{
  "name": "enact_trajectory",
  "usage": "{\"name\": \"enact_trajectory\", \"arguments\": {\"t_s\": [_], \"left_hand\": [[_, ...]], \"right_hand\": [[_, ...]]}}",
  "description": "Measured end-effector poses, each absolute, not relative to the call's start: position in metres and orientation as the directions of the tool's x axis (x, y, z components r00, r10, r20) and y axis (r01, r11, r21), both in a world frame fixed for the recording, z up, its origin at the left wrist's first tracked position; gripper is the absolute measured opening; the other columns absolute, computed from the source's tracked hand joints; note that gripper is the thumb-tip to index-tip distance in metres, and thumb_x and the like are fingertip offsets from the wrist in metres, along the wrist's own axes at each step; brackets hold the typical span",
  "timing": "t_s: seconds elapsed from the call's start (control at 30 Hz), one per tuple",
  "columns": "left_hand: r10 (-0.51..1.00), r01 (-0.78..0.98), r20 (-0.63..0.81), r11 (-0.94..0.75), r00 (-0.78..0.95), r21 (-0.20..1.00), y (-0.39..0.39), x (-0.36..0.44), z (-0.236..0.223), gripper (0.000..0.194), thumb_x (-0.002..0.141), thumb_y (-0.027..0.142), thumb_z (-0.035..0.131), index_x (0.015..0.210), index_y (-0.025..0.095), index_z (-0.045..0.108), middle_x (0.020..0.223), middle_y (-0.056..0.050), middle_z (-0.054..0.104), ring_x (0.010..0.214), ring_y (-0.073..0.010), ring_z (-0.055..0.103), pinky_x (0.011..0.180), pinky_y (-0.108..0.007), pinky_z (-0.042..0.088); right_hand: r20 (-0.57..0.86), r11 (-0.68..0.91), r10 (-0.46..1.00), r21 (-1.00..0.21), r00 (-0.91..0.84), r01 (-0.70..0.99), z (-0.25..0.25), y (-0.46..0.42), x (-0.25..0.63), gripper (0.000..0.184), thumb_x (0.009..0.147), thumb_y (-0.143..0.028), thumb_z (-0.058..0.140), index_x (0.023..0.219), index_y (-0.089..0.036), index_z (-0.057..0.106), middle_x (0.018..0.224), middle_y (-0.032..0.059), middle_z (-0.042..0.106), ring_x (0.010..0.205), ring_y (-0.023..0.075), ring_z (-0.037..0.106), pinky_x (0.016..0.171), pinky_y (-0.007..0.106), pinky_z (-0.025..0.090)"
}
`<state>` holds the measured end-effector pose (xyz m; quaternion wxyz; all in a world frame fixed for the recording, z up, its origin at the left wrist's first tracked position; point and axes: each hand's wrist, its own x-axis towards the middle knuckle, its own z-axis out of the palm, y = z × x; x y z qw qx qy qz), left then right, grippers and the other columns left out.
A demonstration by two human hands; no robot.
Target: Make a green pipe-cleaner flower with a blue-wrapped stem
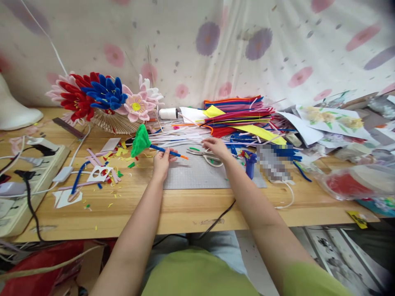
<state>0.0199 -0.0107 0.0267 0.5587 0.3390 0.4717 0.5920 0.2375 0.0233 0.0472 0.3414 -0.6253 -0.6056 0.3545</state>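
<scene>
Wood tabletop (191,202) spreads below the fingers. Left hand (161,164) pinches a blue stem (156,147), its green bloom (141,142) left of those fingers; right hand (216,149) curls, grip unclear, with scissors (198,153) just beside its fingers.

Left hand (161,164) hides part of the blue stem (156,148). Right hand (215,147): can't tell if the fingers touch anything. Its wrist covers part of the scissors (200,153) handles. Item right of the blue torch (250,163) is pixelated, unreadable. Left edge crops power strip (43,185) and white stand (18,109). Plastic bag (352,183) at right: blurry, cropped. Yellow scraps (122,151): too small to identify.
</scene>
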Motion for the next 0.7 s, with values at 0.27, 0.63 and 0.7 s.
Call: {"name": "enact_trajectory", "arguments": {"t_s": [0.27, 0.63, 0.7], "left_hand": [[0.978, -0.275, -0.112, 0.061, -0.176, 0.959, -0.005, 0.017, 0.017, 0.025, 0.077, 0.035, 0.055, 0.077, 0.011, 0.056, 0.075, -0.008, 0.066, 0.063, -0.0126, 0.064, 0.051, -0.020, 0.050], [0.970, -0.281, -0.138, 0.079, -0.199, 0.956, -0.001, 0.017, 0.019, 0.024, 0.077, 0.035, 0.054, 0.076, 0.012, 0.054, 0.069, -0.005, 0.065, 0.058, -0.0104, 0.062, 0.048, -0.018, 0.048], [0.972, -0.264, -0.135, 0.081, -0.191, 0.961, -0.001, 0.018, 0.019, 0.025, 0.077, 0.037, 0.055, 0.076, 0.012, 0.054, 0.067, -0.005, 0.064, 0.056, -0.0105, 0.062, 0.046, -0.018, 0.047]], "right_hand": [[0.007, -0.158, 0.987, -0.202, 0.163, 0.966, 0.058, 0.032, 0.286, 0.031, 0.071, -0.008, 0.050, 0.091, -0.020, 0.069, 0.101, 0.0098, 0.064, 0.092, 0.0208, 0.057, 0.077, 0.029, 0.041], [0.447, 0.349, 0.865, -0.207, -0.229, 0.914, 0.062, 0.019, 0.243, 0.032, 0.089, -0.027, 0.036, 0.106, -0.022, 0.063, 0.101, 0.0079, 0.062, 0.096, 0.0194, 0.049, 0.082, 0.029, 0.036], [0.416, 0.471, 0.831, -0.174, -0.369, 0.865, 0.064, 0.014, 0.226, 0.033, 0.089, -0.032, 0.037, 0.106, -0.023, 0.063, 0.096, 0.0076, 0.062, 0.092, 0.0187, 0.051, 0.077, 0.028, 0.035]]}}
